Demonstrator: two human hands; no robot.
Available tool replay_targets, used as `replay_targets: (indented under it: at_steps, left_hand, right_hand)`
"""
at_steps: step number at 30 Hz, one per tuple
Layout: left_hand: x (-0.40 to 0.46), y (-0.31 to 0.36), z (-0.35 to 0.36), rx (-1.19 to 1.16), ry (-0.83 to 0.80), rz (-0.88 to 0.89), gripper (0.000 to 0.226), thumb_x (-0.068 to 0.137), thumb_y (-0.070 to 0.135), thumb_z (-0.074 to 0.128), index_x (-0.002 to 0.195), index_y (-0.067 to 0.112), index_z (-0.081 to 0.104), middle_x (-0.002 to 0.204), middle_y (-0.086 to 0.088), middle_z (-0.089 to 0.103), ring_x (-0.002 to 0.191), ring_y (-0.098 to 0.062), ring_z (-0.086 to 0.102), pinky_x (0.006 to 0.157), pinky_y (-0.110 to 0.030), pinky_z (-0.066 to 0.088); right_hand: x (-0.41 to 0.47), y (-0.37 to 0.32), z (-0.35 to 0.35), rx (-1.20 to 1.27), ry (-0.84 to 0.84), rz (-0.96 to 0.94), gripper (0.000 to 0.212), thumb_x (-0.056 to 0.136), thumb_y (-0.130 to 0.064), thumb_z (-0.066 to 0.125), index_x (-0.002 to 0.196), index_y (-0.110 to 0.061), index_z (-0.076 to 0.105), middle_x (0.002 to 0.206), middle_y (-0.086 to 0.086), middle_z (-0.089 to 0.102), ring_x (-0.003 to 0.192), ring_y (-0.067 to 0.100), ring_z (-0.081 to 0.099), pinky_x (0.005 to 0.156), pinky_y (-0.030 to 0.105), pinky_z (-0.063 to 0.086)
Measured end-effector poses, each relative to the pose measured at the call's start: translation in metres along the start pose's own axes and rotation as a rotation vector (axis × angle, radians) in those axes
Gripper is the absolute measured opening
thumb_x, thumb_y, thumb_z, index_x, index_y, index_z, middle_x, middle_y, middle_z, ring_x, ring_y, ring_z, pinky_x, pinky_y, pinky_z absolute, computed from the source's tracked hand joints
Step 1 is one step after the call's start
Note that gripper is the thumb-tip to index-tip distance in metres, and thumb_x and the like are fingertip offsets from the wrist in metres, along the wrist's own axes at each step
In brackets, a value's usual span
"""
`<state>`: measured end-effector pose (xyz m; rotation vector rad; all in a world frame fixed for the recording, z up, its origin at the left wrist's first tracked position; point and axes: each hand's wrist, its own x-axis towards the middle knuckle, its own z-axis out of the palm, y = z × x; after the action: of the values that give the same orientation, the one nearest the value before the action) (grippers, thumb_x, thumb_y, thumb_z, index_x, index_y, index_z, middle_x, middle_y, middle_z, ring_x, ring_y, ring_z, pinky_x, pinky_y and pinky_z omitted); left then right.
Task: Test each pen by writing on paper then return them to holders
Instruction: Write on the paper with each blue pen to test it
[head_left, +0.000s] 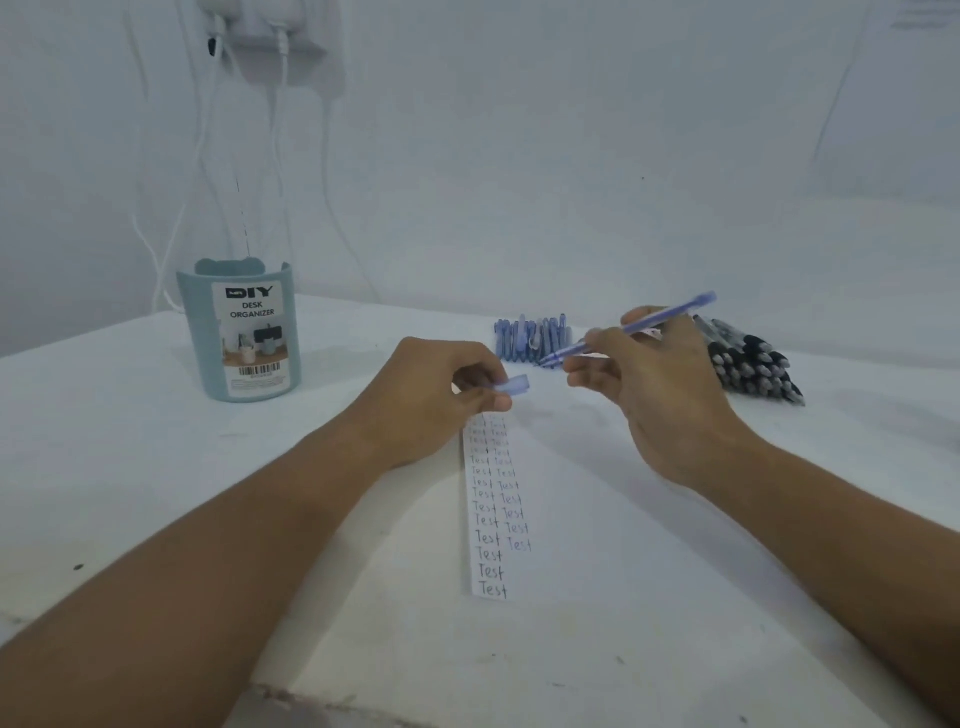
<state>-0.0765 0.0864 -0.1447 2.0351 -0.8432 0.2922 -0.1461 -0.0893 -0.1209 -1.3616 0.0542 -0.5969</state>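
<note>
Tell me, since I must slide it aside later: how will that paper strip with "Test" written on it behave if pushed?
The paper strip looks thin and narrow, so it is probably floppy and very light. Lying flat on the table, it would likely buckle or skew rather than slide straight. With nothing weighing it down, a draught might shift it.

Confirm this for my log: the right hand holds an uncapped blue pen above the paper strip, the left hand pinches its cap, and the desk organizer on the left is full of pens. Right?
Not quite. The head view shows no pens standing in the desk organizer; they lie in piles by the wall. The rest holds: the right hand holds the uncapped blue pen above the paper strip, and the left hand pinches its cap.
</note>
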Motion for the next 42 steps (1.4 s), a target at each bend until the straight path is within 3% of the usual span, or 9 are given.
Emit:
replay_targets:
  at_steps: [11,15,22,28,33,35,37,40,42]
  left_hand:
    - [-0.001,0.004,-0.001,-0.006,0.014,-0.005,0.014,0.078,0.019,0.076,0.090,0.018,0.072,0.077,0.011,0.066,0.054,0.004,0.053,0.063,-0.022,0.050]
    - [0.000,0.006,0.000,-0.074,0.038,-0.036,0.017,0.077,0.011,0.075,0.093,0.014,0.072,0.078,0.005,0.068,0.049,-0.005,0.055,0.058,-0.014,0.049]
    - [0.001,0.009,0.001,-0.077,0.126,-0.029,0.012,0.078,0.009,0.074,0.090,0.011,0.075,0.073,-0.006,0.067,0.049,-0.008,0.052,0.055,-0.012,0.044]
    - [0.003,0.010,0.006,-0.015,0.143,-0.025,0.010,0.081,0.003,0.070,0.089,0.007,0.074,0.063,0.011,0.060,0.053,0.002,0.052,0.062,-0.017,0.046]
    - [0.007,0.008,0.004,-0.041,0.159,-0.026,0.012,0.086,0.011,0.067,0.096,0.008,0.073,0.069,-0.004,0.065,0.050,-0.007,0.055,0.054,-0.011,0.046]
    - [0.011,-0.002,-0.001,0.064,0.195,0.000,0.019,0.090,0.015,0.063,0.107,0.011,0.070,0.083,0.000,0.067,0.064,0.000,0.061,0.065,-0.006,0.045]
    - [0.014,-0.017,-0.009,0.254,0.276,0.030,0.024,0.090,0.023,0.063,0.112,0.015,0.067,0.096,0.003,0.064,0.080,-0.002,0.057,0.080,-0.014,0.041]
    - [0.017,-0.031,-0.026,0.421,0.512,0.086,0.021,0.088,0.023,0.064,0.107,0.015,0.068,0.096,-0.002,0.062,0.094,-0.021,0.050,0.085,-0.029,0.037]
    - [0.018,-0.034,-0.036,0.493,0.658,0.122,0.021,0.084,0.019,0.063,0.103,0.013,0.068,0.094,-0.005,0.062,0.096,-0.025,0.050,0.086,-0.029,0.034]
  right_hand:
    - [-0.003,0.006,0.000,-0.037,-0.079,0.014,0.022,0.092,0.007,0.057,0.101,-0.009,0.044,0.072,0.017,0.063,0.061,0.028,0.066,0.064,0.032,0.057]
    - [-0.004,0.003,0.001,0.053,-0.117,0.066,0.011,0.095,0.003,0.053,0.086,-0.002,0.055,0.073,0.014,0.064,0.066,0.031,0.066,0.065,0.033,0.058]
    - [-0.003,0.003,-0.002,0.048,-0.107,0.051,0.018,0.091,0.004,0.062,0.101,-0.005,0.050,0.080,0.020,0.066,0.069,0.029,0.066,0.063,0.030,0.058]
    - [-0.001,0.005,0.001,0.036,-0.125,0.073,0.016,0.092,0.002,0.062,0.103,-0.003,0.052,0.083,0.020,0.065,0.069,0.026,0.066,0.063,0.027,0.057]
    - [0.023,-0.005,0.009,-0.102,-0.132,0.142,0.005,0.099,-0.006,0.053,0.100,-0.007,0.049,0.084,0.016,0.063,0.080,0.031,0.069,0.074,0.039,0.062]
    - [0.050,-0.017,0.011,-0.110,-0.129,0.153,0.007,0.102,-0.008,0.045,0.095,-0.007,0.046,0.085,0.018,0.060,0.084,0.036,0.069,0.077,0.044,0.061]
    - [0.078,-0.026,0.012,-0.171,-0.130,0.120,0.014,0.103,-0.009,0.041,0.089,-0.008,0.044,0.087,0.022,0.060,0.081,0.038,0.070,0.073,0.041,0.062]
    - [0.111,-0.012,0.014,-0.461,-0.037,0.080,0.015,0.101,-0.014,0.047,0.091,-0.004,0.051,0.082,0.020,0.059,0.059,0.029,0.066,0.060,0.035,0.060]
    - [0.129,0.004,0.016,-0.740,0.035,0.020,0.020,0.100,-0.020,0.052,0.101,0.000,0.056,0.083,0.019,0.063,0.061,0.029,0.063,0.067,0.039,0.057]
